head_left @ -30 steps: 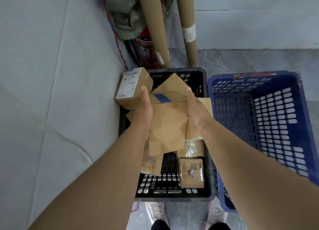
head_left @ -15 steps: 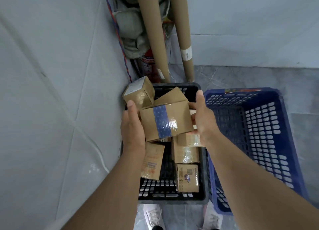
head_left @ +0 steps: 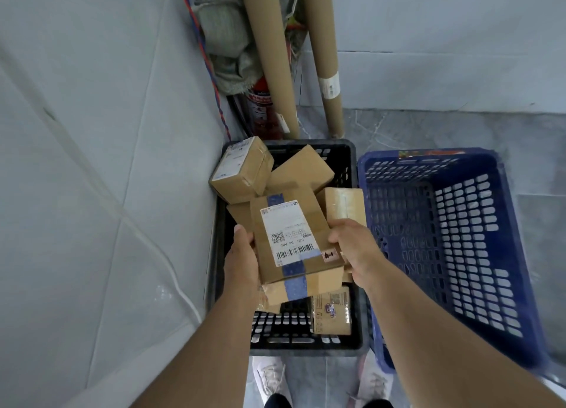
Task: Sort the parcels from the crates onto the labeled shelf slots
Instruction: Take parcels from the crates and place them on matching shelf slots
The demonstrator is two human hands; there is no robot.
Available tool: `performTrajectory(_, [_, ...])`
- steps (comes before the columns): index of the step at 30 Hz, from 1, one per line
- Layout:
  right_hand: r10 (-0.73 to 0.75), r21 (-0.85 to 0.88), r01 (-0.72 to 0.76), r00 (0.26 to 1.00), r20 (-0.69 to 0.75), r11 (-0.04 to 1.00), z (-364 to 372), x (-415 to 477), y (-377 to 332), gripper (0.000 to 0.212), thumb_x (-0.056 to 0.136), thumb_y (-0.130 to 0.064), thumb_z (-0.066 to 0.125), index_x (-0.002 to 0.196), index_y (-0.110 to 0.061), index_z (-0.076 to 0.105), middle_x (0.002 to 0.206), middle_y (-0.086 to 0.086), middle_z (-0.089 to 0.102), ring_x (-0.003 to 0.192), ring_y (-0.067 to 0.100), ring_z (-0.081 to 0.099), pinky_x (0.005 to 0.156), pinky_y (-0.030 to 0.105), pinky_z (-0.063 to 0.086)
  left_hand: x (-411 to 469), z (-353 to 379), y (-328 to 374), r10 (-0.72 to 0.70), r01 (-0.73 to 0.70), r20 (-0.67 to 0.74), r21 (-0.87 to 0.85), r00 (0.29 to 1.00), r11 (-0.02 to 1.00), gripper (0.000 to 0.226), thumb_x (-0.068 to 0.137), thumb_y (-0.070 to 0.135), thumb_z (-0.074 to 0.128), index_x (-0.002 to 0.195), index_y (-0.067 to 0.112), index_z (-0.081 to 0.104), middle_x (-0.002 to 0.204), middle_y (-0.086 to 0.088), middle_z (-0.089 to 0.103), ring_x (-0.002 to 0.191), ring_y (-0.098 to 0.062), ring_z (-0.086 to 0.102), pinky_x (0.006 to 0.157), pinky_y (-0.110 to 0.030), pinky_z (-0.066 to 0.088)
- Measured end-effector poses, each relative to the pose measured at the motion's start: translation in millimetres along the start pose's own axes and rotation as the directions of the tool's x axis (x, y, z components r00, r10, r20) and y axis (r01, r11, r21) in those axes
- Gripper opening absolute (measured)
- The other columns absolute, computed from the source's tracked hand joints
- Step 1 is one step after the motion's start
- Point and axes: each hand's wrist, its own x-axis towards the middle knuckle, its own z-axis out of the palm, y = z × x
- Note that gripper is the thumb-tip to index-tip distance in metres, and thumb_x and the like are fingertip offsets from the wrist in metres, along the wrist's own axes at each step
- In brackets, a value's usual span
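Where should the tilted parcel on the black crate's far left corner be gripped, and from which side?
Probably from above, across its two short ends. The tilted parcel perches on the corner rim of the black crate, with the wall close on its left and another parcel crowding its right.

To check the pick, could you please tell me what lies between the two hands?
In the head view, the blue-taped parcel lies there, gripped at its sides by the left hand and the right hand.
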Motion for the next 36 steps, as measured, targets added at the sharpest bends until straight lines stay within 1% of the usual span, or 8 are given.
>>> performTrajectory(4, [0.056, 0.074, -0.055, 0.998, -0.013, 0.996, -3, 0, 5, 0.022, 0.094, -0.014, 0.045, 0.106, -0.012, 0.064, 0.102, 0.012, 0.067, 0.094, 0.028, 0.064, 0.081, 0.045, 0.052, -4, 4, 1, 0.011, -0.010, -0.014, 0.023, 1.000, 1.000, 0.044, 0.104, 0.048, 0.027, 0.105, 0.022, 0.062, 0.082, 0.003, 0.067, 0.073, -0.009, 0.062, 0.058, -0.027, 0.042])
performTrajectory(6, [0.076, 0.133, -0.075, 0.997, -0.003, 0.988, -4, 0, 5, 0.021, 0.095, -0.021, 0.047, 0.103, -0.013, 0.064, 0.100, 0.008, 0.069, 0.089, 0.023, 0.064, 0.071, 0.043, 0.053, -3, 4, 0, 0.012, -0.011, -0.018, 0.035, 1.000, 0.999, 0.045, 0.103, 0.049, 0.027, 0.106, 0.020, 0.061, 0.083, 0.003, 0.067, 0.073, -0.009, 0.062, 0.059, -0.028, 0.041])
performTrajectory(14, [0.080, 0.145, -0.081, 0.997, 0.010, 0.986, -6, -1, 5, 0.038, 0.101, -0.040, 0.036, 0.107, -0.017, 0.066, 0.098, 0.004, 0.072, 0.096, 0.023, 0.066, 0.088, 0.049, 0.049, 2, 3, -1, 0.032, -0.028, -0.032, 0.108, 0.999, 0.994, 0.049, 0.101, 0.054, 0.027, 0.082, 0.025, 0.062, 0.083, 0.001, 0.068, 0.076, -0.013, 0.063, 0.072, -0.035, 0.049])
performTrajectory(22, [0.071, 0.079, -0.074, 0.997, 0.042, 0.994, 1, 7, 15, 0.045, 0.097, -0.047, 0.035, 0.118, -0.017, 0.062, 0.115, 0.003, 0.067, 0.105, 0.024, 0.061, 0.099, 0.051, 0.044, 11, 11, -3, 0.006, 0.006, -0.049, 0.239, 0.999, 0.971, 0.079, 0.085, 0.077, 0.018, 0.117, 0.017, 0.058, 0.109, -0.007, 0.067, 0.100, -0.027, 0.063, 0.096, -0.051, 0.048])
performTrajectory(26, [0.018, 0.003, -0.018, 0.997, 0.077, 1.000, 8, 12, 12, 0.049, 0.101, -0.048, 0.031, 0.123, -0.014, 0.059, 0.107, 0.002, 0.063, 0.085, 0.014, 0.057, 0.068, 0.031, 0.038, 12, 11, -8, -0.016, 0.048, -0.111, 0.288, 0.994, 0.956, 0.076, 0.090, 0.073, 0.019, 0.120, 0.013, 0.054, 0.109, -0.008, 0.063, 0.096, -0.028, 0.061, 0.092, -0.048, 0.050])
performTrajectory(28, [-0.029, -0.086, 0.037, 0.995, 0.094, 0.996, 12, 13, 10, 0.051, 0.102, -0.047, 0.029, 0.126, -0.013, 0.058, 0.104, 0.002, 0.057, 0.080, 0.011, 0.053, 0.073, 0.032, 0.035, 11, 8, -14, -0.051, 0.092, -0.153, 0.280, 0.987, 0.956, 0.073, 0.093, 0.070, 0.020, 0.124, 0.011, 0.050, 0.109, -0.010, 0.061, 0.097, -0.031, 0.060, 0.091, -0.050, 0.051])
performTrajectory(31, [-0.092, -0.271, 0.130, 0.984, 0.151, 0.954, 23, 9, 3, 0.056, 0.103, -0.049, 0.024, 0.124, -0.012, 0.059, 0.114, 0.014, 0.060, 0.096, 0.024, 0.056, 0.079, 0.035, 0.036, 14, 0, -33, -0.180, 0.229, -0.241, 0.194, 0.954, 0.954, 0.083, 0.090, 0.074, 0.023, 0.135, 0.008, 0.043, 0.120, -0.017, 0.058, 0.103, -0.037, 0.060, 0.090, -0.052, 0.052])
performTrajectory(36, [-0.152, -0.538, 0.312, 0.935, 0.321, 0.783, 54, 8, -12, 0.068, 0.101, -0.055, 0.016, 0.127, -0.010, 0.059, 0.127, 0.017, 0.058, 0.110, 0.030, 0.054, 0.097, 0.040, 0.042, 12, -3, -67, -0.437, 0.387, -0.209, -0.241, 0.875, 0.890, 0.078, 0.090, 0.074, 0.026, 0.139, 0.015, 0.037, 0.112, -0.020, 0.060, 0.099, -0.037, 0.058, 0.074, -0.047, 0.049])
